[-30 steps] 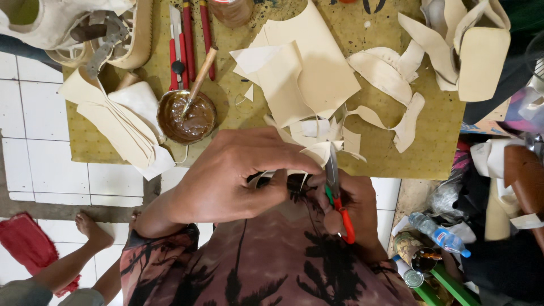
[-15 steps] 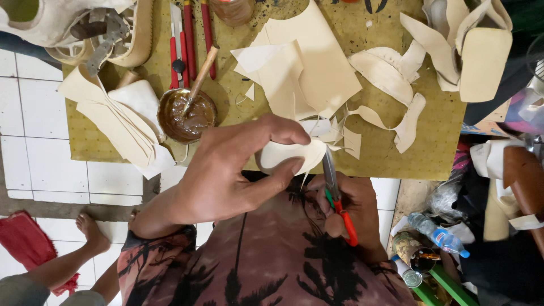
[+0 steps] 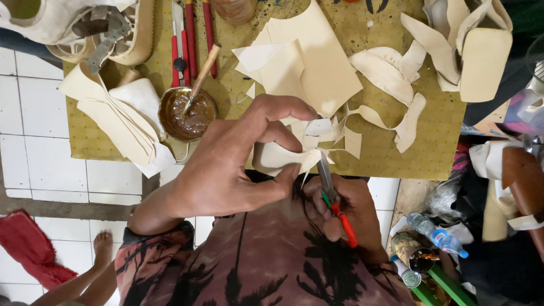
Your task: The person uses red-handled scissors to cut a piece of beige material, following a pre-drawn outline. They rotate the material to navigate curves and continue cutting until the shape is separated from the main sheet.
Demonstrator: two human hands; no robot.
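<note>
Left hand [image 3: 226,164] pinches a cream leather piece [image 3: 277,156] between thumb and fingers; right hand [image 3: 340,212] clamps red-handled scissors [image 3: 334,198] beneath it

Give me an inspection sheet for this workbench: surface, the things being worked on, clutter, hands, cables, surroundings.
Surface: olive-yellow work mat, stained, on white tiled floor.
Job's things: cream cut piece; scissors with red and green handles.
Clutter: cream offcuts, stacked strips, bowl of brown glue with a stick in it, red-handled tools.
Hands: left hand pinches the cream cut piece; right hand grips the scissors.
Cables: nothing seen.
Surroundings: red cloth, plastic bottle, a bare foot.
</note>
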